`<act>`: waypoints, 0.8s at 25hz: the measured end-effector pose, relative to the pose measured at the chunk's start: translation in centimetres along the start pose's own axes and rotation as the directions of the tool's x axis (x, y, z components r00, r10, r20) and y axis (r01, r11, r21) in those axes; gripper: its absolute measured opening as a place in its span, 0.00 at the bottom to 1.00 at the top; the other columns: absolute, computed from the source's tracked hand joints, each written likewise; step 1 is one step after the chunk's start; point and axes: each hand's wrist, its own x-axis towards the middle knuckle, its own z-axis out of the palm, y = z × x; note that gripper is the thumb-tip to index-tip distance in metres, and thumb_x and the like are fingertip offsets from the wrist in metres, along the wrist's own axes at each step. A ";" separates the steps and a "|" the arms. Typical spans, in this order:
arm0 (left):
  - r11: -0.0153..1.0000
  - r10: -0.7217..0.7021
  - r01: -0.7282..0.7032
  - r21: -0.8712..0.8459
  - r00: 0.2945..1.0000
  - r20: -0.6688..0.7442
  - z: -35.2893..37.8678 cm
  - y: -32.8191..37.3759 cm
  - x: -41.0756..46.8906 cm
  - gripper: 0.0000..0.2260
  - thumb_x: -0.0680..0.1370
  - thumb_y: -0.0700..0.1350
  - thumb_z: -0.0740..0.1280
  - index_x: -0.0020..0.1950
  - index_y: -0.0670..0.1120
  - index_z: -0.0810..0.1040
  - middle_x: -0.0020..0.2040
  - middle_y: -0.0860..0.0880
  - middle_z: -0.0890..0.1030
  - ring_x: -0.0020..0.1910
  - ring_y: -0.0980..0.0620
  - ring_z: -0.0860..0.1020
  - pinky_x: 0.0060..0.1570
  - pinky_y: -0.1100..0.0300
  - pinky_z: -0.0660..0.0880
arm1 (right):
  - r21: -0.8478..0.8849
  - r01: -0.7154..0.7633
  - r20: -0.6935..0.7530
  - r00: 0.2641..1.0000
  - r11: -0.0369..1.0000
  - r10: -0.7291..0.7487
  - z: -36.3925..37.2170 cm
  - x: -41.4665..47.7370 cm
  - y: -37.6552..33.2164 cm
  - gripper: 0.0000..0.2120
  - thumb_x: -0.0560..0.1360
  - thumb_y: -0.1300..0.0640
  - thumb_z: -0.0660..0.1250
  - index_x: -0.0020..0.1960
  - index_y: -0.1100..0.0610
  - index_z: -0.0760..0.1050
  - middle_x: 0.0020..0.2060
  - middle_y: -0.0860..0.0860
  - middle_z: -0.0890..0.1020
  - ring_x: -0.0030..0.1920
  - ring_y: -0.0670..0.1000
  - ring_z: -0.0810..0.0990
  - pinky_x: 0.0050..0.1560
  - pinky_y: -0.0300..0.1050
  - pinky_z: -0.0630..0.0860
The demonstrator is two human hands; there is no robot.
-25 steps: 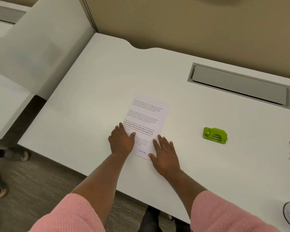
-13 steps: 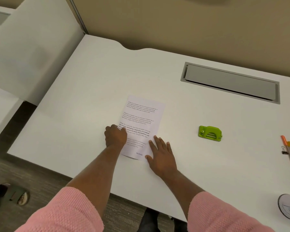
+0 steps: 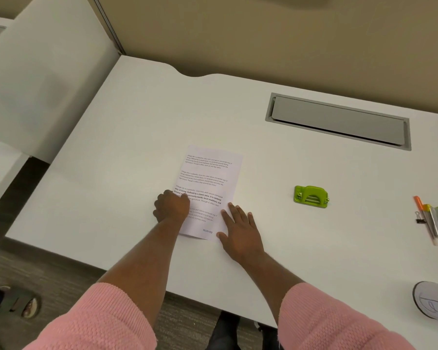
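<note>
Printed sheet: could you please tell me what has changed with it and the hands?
The left hand, earlier flat on the left edge of the printed sheet, has curled its fingers there; whether it pinches the edge is hidden. The right hand stays flat at the sheet's near right corner; sheet and green hole punch are unmoved.

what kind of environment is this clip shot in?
Likely an office cubicle: a white desk with a grey cable flap, a partition panel beside it, plus a green hole punch and a printed sheet.

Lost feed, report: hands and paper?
Left hand curled on paper, left edge, grip unclear. Right hand flat on its near right corner. Hole punch apart, right.
</note>
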 end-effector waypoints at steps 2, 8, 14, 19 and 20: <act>1.000 0.000 0.000 -0.005 1.000 0.004 0.1 0.1 -0.2 0.22 0.79 0.53 0.65 0.66 0.39 0.74 0.65 0.39 0.73 0.67 0.39 0.71 0.63 0.44 0.71 | 0.002 -0.001 -0.001 1.000 1.000 0.001 0.0 0.0 -0.1 0.32 0.80 0.42 0.57 0.81 0.50 0.54 0.82 0.49 0.50 0.81 0.51 0.48 0.80 0.56 0.44; 0.993 -0.024 0.023 -0.118 1.000 -0.006 0.7 1.0 -1.6 0.27 0.75 0.54 0.72 0.66 0.38 0.71 0.64 0.39 0.70 0.64 0.37 0.73 0.58 0.44 0.74 | -0.002 0.004 -0.007 1.000 1.000 -0.004 0.0 0.0 0.1 0.32 0.80 0.42 0.58 0.80 0.51 0.55 0.81 0.50 0.51 0.81 0.52 0.49 0.80 0.57 0.45; 0.978 -0.077 0.082 -0.190 0.996 0.035 0.1 0.6 -0.4 0.25 0.75 0.59 0.65 0.62 0.41 0.76 0.59 0.40 0.80 0.57 0.37 0.79 0.53 0.50 0.74 | 0.001 0.008 -0.026 1.000 1.000 -0.008 0.1 0.0 0.2 0.32 0.79 0.42 0.59 0.80 0.51 0.57 0.81 0.50 0.53 0.81 0.52 0.51 0.80 0.57 0.47; 0.964 -0.081 0.101 -0.247 0.993 0.087 -0.7 0.4 0.5 0.16 0.75 0.52 0.62 0.52 0.42 0.80 0.54 0.41 0.83 0.48 0.40 0.77 0.48 0.55 0.70 | 0.007 0.008 -0.022 1.000 1.000 -0.008 -0.1 0.0 0.4 0.32 0.79 0.42 0.59 0.80 0.51 0.57 0.81 0.50 0.53 0.81 0.52 0.51 0.80 0.57 0.47; 0.961 -0.067 0.085 -0.264 0.995 0.079 -0.7 0.2 0.6 0.14 0.75 0.49 0.63 0.53 0.42 0.80 0.55 0.42 0.83 0.50 0.40 0.78 0.48 0.55 0.70 | 0.004 0.009 -0.019 1.000 1.000 -0.008 -0.1 0.1 0.4 0.32 0.79 0.42 0.59 0.80 0.51 0.57 0.81 0.50 0.53 0.81 0.52 0.51 0.80 0.57 0.47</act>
